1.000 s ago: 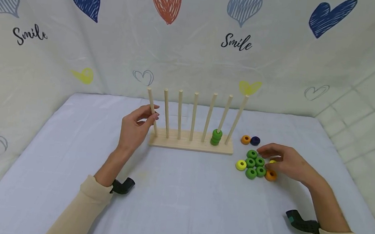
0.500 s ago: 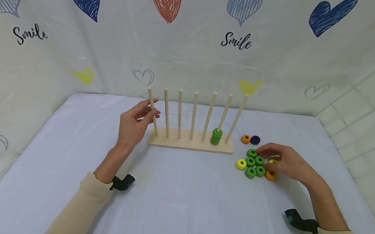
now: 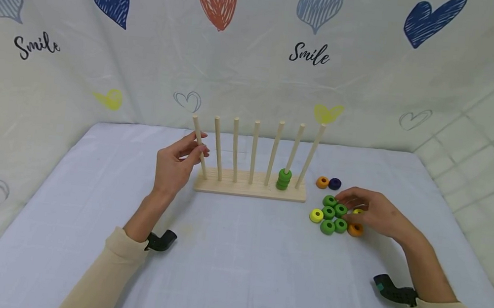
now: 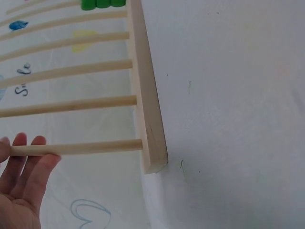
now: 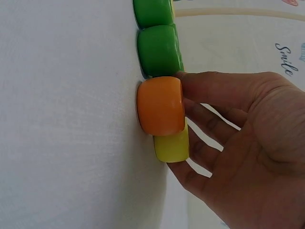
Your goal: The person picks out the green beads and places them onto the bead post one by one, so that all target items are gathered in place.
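In the head view my left hand [image 3: 174, 169] grips the leftmost peg of a wooden peg rack [image 3: 250, 190], thumb and fingers round its upper half. The left wrist view shows these fingers [image 4: 42, 176] on the peg [image 4: 95, 147]. Several green beads [image 3: 283, 179] are stacked on the second peg from the right. My right hand [image 3: 368, 210] reaches over loose beads, thumb and index fingertips at opposite sides of a green bead [image 3: 340, 211]; I cannot tell whether they pinch it. Nearer the palm lie an orange bead [image 5: 161, 106] and a yellow bead [image 5: 172, 147], the latter partly hidden.
Further loose green beads [image 3: 327, 226] and a yellow bead [image 3: 316, 215] sit right of the rack. Behind them are an orange bead [image 3: 322, 182] and a dark blue bead [image 3: 335, 184]. A white cloth [image 3: 236, 267] covers the table; a printed curtain [image 3: 254, 75] hangs behind.
My left hand has slid slightly up the peg, keeping its grip. My right thumb has moved a little left, closer to the green bead. The stack on the rack is unchanged.
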The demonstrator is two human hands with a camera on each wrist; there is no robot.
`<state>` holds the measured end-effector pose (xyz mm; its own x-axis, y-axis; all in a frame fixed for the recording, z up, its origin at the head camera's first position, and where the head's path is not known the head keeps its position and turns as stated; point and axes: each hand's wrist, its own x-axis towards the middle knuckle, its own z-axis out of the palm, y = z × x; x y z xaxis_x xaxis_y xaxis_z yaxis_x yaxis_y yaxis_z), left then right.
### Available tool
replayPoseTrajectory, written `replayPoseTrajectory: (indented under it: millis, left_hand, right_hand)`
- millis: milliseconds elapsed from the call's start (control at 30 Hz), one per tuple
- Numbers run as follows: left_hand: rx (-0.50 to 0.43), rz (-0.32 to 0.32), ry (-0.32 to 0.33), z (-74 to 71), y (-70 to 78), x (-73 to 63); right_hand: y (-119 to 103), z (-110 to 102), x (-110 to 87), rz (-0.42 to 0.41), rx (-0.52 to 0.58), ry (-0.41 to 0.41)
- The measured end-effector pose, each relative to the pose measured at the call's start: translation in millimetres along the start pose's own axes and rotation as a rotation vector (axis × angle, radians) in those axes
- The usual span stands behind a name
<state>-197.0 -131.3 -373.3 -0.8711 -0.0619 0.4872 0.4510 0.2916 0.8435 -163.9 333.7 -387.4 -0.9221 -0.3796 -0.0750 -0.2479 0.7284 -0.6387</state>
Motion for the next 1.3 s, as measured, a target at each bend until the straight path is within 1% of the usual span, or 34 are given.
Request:
replayPoseTrajectory:
  millis: [200,467,667,800,933,1067,1300]
  left_hand:
    - [-0.001,0.006,0.001,0.9,-0.4,0.5]
    - [-0.006,0.007,0.010,1.1,-0.9,-0.3]
    - [-0.038,0.015,0.014,1.7,-2.2,-0.2]
    - [-0.069,0.010,0.021,2.0,-1.8,-0.6]
    - [-0.075,0.014,0.022,2.8,-1.7,0.6]
    - [-0.058,0.015,0.019,3.5,-1.4,1.3]
    - [-0.038,0.004,0.029,2.7,-0.7,-0.8]
  right_hand:
    - [-1.8,-3.2,-0.8,0.021,0.013,0.010]
    - [-6.8,-4.2,-2.1,0.063,0.031,0.065]
    - [-9.9,-4.4,-1.6,0.110,0.076,0.096]
    - [-14.4,-4.5,-1.9,0.133,0.078,0.130]
    - [-18.9,-6.4,-3.6,0.105,0.065,0.194]
    - [-22.0,-8.1,-5.4,0.069,0.049,0.260]
    - [-27.8,-8.3,-4.0,0.028,0.092,0.315]
